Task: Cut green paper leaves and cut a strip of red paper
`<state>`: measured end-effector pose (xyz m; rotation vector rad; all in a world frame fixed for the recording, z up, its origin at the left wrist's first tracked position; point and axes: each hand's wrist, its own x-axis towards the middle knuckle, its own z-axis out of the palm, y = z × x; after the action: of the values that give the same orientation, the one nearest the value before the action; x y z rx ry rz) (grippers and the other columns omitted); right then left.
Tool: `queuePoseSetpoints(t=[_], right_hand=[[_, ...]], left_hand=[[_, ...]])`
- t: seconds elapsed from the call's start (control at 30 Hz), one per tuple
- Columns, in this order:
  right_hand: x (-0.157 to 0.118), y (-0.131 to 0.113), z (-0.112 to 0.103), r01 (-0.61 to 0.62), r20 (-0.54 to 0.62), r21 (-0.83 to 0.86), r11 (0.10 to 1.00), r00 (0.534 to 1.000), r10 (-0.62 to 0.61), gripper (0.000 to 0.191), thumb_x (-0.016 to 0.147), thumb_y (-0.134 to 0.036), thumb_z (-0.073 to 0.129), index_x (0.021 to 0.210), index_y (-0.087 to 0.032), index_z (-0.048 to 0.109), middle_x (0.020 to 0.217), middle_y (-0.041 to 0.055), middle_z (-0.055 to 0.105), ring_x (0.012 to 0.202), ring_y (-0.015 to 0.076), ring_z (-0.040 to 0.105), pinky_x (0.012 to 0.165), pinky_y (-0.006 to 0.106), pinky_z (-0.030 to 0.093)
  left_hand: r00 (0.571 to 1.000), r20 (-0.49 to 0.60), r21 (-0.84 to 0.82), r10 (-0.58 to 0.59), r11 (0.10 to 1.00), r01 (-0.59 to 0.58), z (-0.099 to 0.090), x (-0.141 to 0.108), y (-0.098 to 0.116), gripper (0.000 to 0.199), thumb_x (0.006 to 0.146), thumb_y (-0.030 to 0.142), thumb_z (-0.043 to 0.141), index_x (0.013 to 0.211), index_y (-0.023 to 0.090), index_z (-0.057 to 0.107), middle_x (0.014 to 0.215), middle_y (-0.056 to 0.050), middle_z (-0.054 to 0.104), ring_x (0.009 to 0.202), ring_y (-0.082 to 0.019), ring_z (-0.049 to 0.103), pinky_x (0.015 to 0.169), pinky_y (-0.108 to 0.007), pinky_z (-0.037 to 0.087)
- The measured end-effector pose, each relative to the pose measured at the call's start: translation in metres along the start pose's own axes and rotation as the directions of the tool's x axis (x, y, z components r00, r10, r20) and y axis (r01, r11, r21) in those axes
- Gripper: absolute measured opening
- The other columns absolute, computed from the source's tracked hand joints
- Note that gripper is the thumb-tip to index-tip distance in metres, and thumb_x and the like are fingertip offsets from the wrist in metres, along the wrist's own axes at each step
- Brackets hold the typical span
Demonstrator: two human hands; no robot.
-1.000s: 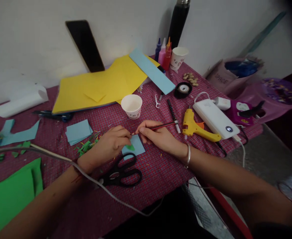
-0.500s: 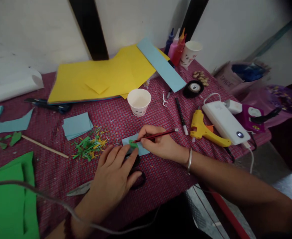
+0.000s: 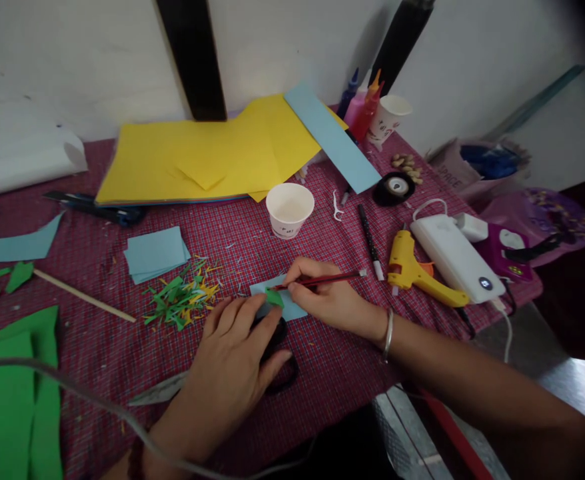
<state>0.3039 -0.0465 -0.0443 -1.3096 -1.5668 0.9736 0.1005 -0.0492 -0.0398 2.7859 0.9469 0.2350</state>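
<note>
A second ago our left hand [image 3: 235, 370] was up by the tip of the slim dark-red pencil [image 3: 340, 276]; now it lies flat over the black-handled metal scissors [image 3: 160, 390], fingers spread and their tips at the small green cut piece [image 3: 274, 297]. That piece sits on the light-blue paper rectangle [image 3: 296, 308], so we judge it better steadied for the pencil. Our right hand [image 3: 330, 300] has its fingers pinched on the pencil, point at the green piece. The pencil's far end comes near the black marker with a white cap [image 3: 369, 237], and the white paper cup [image 3: 290, 210] stands just beyond the rectangle. Bare checked cloth on the tabletop [image 3: 330, 377] leaves us room towards the near edge, which our right forearm crosses.
</note>
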Motion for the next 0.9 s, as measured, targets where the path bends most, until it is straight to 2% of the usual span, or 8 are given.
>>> queuePoseSetpoints(t=[0.2, 0.57, 0.77, 0.9], right_hand=[[0.0001, -0.0001, -0.0011, -0.037, -0.002, -0.025, 0.999, 0.999, 0.037, 0.013, 0.076, -0.011, 0.050, 0.067, -0.020, 0.052, 0.062, -0.0043, 0.051, 0.058, 0.0098, 0.046, 0.051, 0.022, 0.034], [-0.0025, 0.0024, -0.0020, -0.038, 0.015, 0.047, 0.998, 0.999, 0.037, 0.013, 0.073, -0.011, 0.048, 0.064, -0.020, 0.049, 0.060, -0.0044, 0.050, 0.056, 0.0098, 0.045, 0.051, 0.022, 0.034], [-0.0016, 0.0011, -0.0025, -0.025, 0.038, 0.105, 0.994, 0.999, 0.021, 0.015, 0.072, -0.010, 0.047, 0.061, -0.019, 0.048, 0.060, -0.0042, 0.050, 0.056, 0.0094, 0.045, 0.050, 0.022, 0.035], [-0.0018, -0.0008, -0.0035, -0.027, 0.050, 0.131, 0.991, 0.999, 0.020, 0.015, 0.072, -0.010, 0.047, 0.060, -0.020, 0.048, 0.060, -0.0039, 0.051, 0.055, 0.0094, 0.046, 0.050, 0.022, 0.036]], left_hand=[[1.000, 0.007, 0.002, 0.013, 1.000, -0.013, 0.0014, -0.0003, -0.0013, 0.043, 0.087, 0.042, 0.057, 0.125, 0.021, 0.058, 0.133, -0.011, 0.054, 0.114, -0.032, 0.047, 0.099, -0.056, 0.039], [0.999, 0.001, 0.026, 0.039, 0.999, -0.039, -0.0009, 0.0013, 0.0009, 0.048, 0.085, 0.045, 0.059, 0.126, 0.019, 0.057, 0.135, -0.012, 0.058, 0.119, -0.034, 0.051, 0.109, -0.058, 0.030], [0.998, -0.042, 0.022, 0.052, 0.998, -0.051, -0.0025, 0.0007, 0.0019, 0.040, 0.081, 0.044, 0.062, 0.112, 0.019, 0.058, 0.131, -0.014, 0.060, 0.120, -0.034, 0.053, 0.109, -0.058, 0.031], [0.998, -0.037, 0.029, 0.051, 0.998, -0.050, -0.0022, -0.0002, 0.0013, 0.042, 0.079, 0.043, 0.064, 0.110, 0.016, 0.056, 0.130, -0.016, 0.060, 0.120, -0.034, 0.053, 0.109, -0.058, 0.030]])
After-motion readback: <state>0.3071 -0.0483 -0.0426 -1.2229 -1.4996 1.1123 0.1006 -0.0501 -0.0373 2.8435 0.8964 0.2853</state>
